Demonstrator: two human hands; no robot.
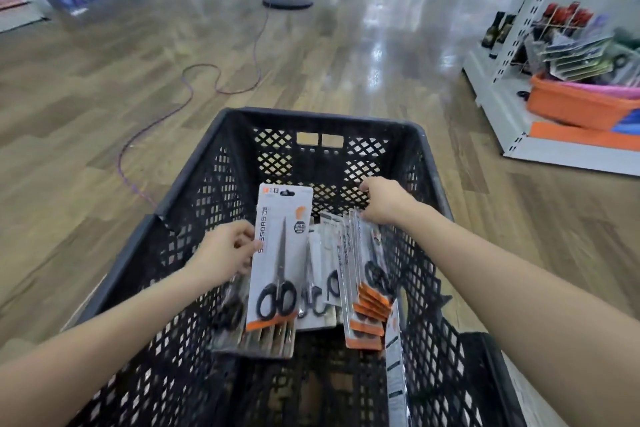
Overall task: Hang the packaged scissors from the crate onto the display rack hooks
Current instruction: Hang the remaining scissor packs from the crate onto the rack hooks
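Inside the crate, left hand pinches a scissors pack upright for hanging while right hand grasps the fanned packs beside it.

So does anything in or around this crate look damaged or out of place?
Yes: the black crate's left rim is broken, with a jagged notch near the left hand. A purple cable also snakes loose across the floor. The scissors packs lie in untidy leaning stacks.
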